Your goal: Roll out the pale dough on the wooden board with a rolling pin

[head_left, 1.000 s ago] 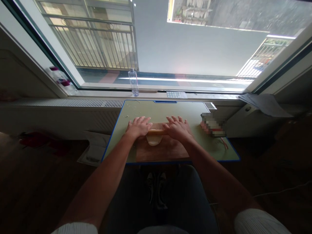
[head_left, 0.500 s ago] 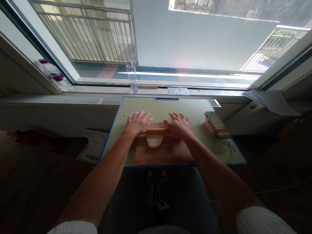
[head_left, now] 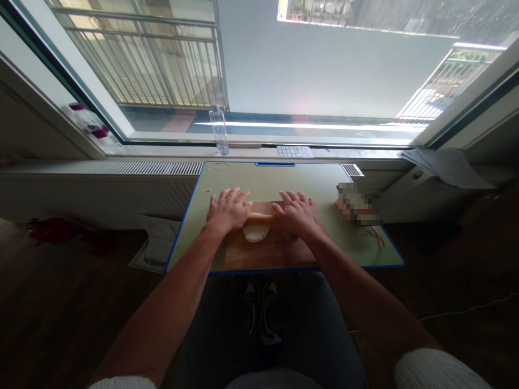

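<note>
A wooden rolling pin (head_left: 261,219) lies crosswise on a reddish-brown wooden board (head_left: 270,258). My left hand (head_left: 228,210) rests palm down over the pin's left end, fingers stretched forward and spread. Over its right end my right hand (head_left: 299,213) is laid the same way, open and pressing from above. Both hands cover the pin's ends, leaving only its middle in sight. From under the pin towards me shows a rounded flat piece of pale dough (head_left: 256,234); its far part is hidden by the pin.
The board sits on a green table top (head_left: 243,178) with a blue edge. Pale crumbs lie at its far left. A blurred-out item (head_left: 359,205) is on the right. A clear bottle (head_left: 219,132) stands on the windowsill; papers (head_left: 446,162) lie at far right.
The rolling pin has rolled slightly towards me relative to the dough and now covers more of its far side. Both hands remain spread on the pin.
</note>
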{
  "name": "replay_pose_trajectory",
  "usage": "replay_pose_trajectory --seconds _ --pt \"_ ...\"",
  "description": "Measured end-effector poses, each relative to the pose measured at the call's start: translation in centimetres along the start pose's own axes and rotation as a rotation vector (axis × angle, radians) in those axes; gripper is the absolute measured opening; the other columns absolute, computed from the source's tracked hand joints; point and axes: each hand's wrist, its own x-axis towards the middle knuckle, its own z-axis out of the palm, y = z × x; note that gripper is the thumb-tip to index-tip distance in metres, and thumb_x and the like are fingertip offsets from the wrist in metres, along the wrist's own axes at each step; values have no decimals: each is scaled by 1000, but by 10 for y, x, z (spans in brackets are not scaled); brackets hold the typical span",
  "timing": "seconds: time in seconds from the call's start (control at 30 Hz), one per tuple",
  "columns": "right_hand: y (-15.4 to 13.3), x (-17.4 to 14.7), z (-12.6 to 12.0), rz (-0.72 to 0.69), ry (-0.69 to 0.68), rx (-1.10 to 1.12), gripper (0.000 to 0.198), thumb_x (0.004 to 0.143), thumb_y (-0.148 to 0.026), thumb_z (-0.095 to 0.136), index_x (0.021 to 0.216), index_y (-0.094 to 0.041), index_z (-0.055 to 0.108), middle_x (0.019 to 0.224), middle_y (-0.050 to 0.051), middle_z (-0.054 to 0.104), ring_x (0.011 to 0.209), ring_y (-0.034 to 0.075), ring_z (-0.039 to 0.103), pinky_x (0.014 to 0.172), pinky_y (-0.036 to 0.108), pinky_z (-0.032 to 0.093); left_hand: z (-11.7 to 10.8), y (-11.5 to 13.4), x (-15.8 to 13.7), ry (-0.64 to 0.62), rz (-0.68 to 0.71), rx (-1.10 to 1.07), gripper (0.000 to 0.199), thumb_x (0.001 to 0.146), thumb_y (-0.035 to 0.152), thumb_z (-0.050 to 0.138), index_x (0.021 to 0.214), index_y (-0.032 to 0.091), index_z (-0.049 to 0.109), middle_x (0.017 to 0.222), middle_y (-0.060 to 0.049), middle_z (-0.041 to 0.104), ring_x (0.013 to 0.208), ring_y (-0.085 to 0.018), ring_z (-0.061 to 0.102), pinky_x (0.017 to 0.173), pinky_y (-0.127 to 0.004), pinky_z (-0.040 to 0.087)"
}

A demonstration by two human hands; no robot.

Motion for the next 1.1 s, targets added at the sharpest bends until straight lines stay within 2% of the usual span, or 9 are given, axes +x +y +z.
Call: replay_pose_trajectory --seconds 0.27,0.37,0.6,0.77,1.1 --pt "-3 -21 -2 -19 51 -46 67 112 -54 35 170 -23 48 174 7 48 162 39 35 132 61 23 0 6 -18 61 5 1 58 110 51 36 159 32 60 174 -9 49 160 -32 41 133 -64 26" --pt "-4 -31 -2 -32 78 -63 66 113 -52 34 169 -22 49 172 9 51 161 38 37 133 59 21 1 9 -25 96 -1 10 56 109 50 38 157 34 63 172 -7 51 159 -32 43 133 -64 28" --pt "0 -45 12 -50 165 -26 61 114 -51 36 163 -19 57 169 9 55 160 37 38 133 60 18 6 13 -45 201 7 26 56 109 52 36 153 33 67 168 -9 57 156 -32 47 132 -63 29" --pt "4 -55 19 -57 190 8 63 115 -54 33 160 -18 59 170 10 54 161 36 35 133 60 19 11 14 -59 263 36 22 57 110 51 34 150 31 70 166 -10 59 154 -33 50 131 -64 28" --pt "4 -82 24 -29 188 34 69 116 -58 29 166 -16 52 174 13 46 165 34 30 134 60 17 16 18 -91 282 46 11 61 111 50 31 157 29 64 170 -8 53 158 -33 48 131 -58 33"
